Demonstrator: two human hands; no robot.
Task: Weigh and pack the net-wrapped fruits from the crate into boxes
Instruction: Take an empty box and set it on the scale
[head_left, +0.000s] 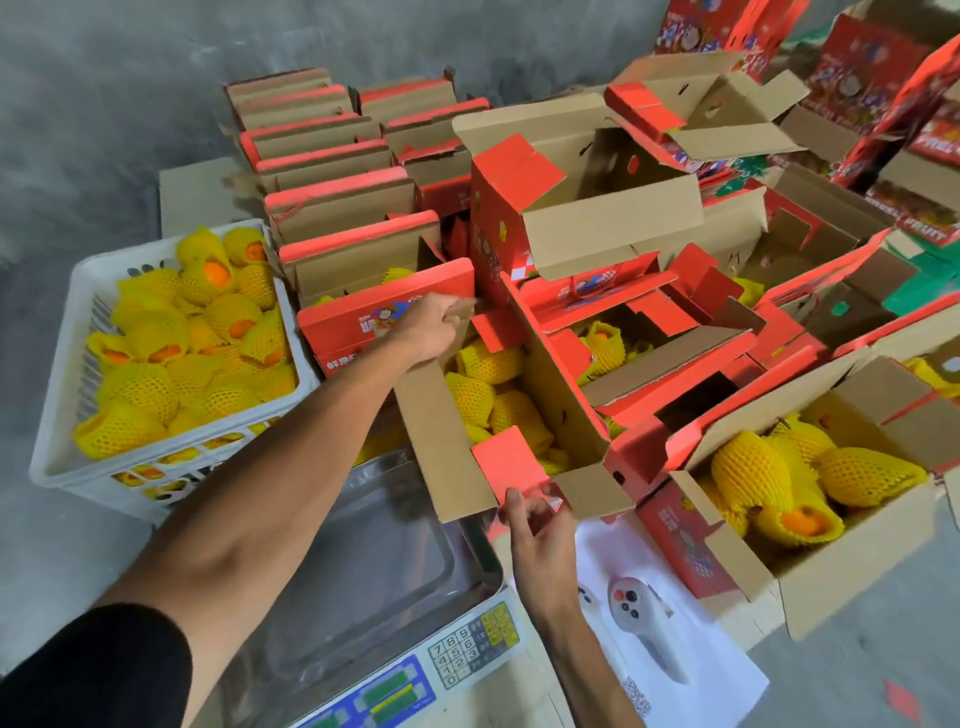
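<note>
Left hand (434, 325) grips far flap, right hand (540, 525) pinches near flap of box (452, 441); likely steadying to close over fruits (488, 395).

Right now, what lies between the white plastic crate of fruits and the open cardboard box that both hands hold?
In the head view, only the left forearm crosses there, above the steel scale pan.
</note>
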